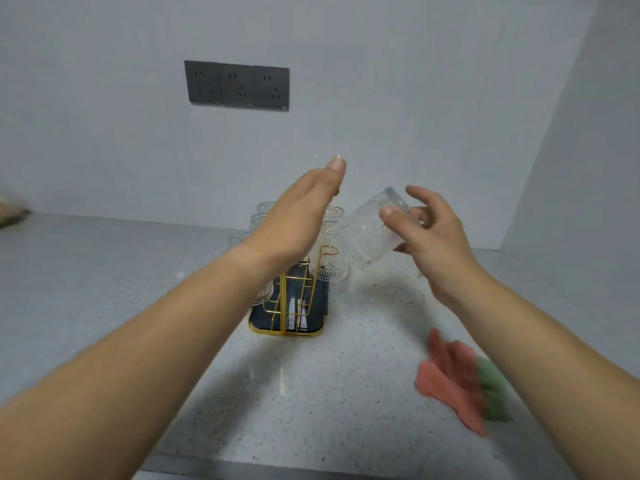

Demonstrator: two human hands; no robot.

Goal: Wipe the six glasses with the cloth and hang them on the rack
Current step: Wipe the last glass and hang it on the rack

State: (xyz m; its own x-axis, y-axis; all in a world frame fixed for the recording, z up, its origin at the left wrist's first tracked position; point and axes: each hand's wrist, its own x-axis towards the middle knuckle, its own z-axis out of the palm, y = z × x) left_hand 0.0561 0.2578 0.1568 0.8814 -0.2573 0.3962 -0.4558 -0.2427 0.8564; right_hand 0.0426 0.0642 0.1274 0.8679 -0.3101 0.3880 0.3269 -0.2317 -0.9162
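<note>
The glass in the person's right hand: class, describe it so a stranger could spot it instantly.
Find the gold wire rack on the speckled counter. Just right of it, the right hand grips a ribbed clear glass. Unlike the glasses hanging on the rack, it is tilted in mid-air.

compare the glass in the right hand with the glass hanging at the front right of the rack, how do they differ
The held glass is tilted in the right hand, clear of the rack; the hung glass sits mouth-down on a gold prong, untouched. Both are clear with ribbed patterning.
</note>
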